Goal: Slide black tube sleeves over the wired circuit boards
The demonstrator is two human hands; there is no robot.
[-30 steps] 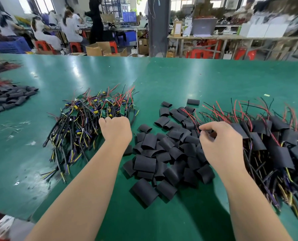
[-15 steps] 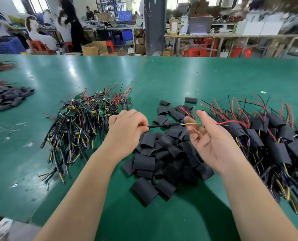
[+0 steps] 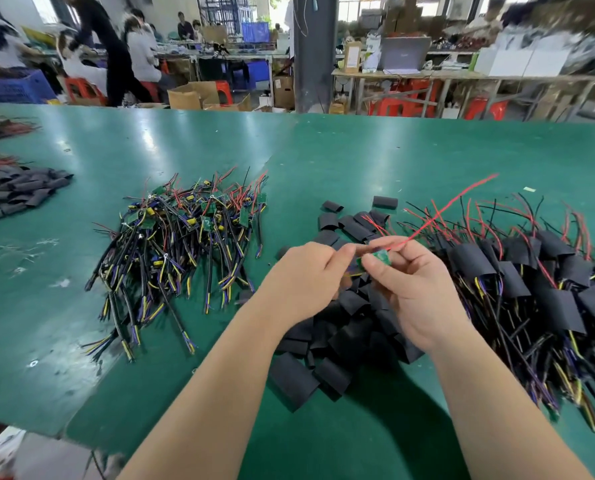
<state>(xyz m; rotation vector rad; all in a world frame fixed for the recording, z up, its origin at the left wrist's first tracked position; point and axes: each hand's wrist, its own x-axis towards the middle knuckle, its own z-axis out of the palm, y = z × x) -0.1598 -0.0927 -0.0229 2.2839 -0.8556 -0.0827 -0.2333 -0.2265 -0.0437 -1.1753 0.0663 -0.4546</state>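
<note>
Hands: my left hand (image 3: 308, 277) and right hand (image 3: 415, 292) pinch one circuit board (image 3: 381, 257) between them.
Advice: I'd open a sleeve from the sleeve pile (image 3: 341, 336) at 6 o'clock, then feed wires first.

We're on a factory assembly floor: a long green worktop (image 3: 358, 150) heaped with wired circuit boards (image 3: 185, 237) and black tube sleeves (image 3: 341, 341), people (image 3: 140, 53) at benches (image 3: 410, 73) behind, cardboard boxes (image 3: 188, 97), red plastic stools (image 3: 389, 105).
</note>
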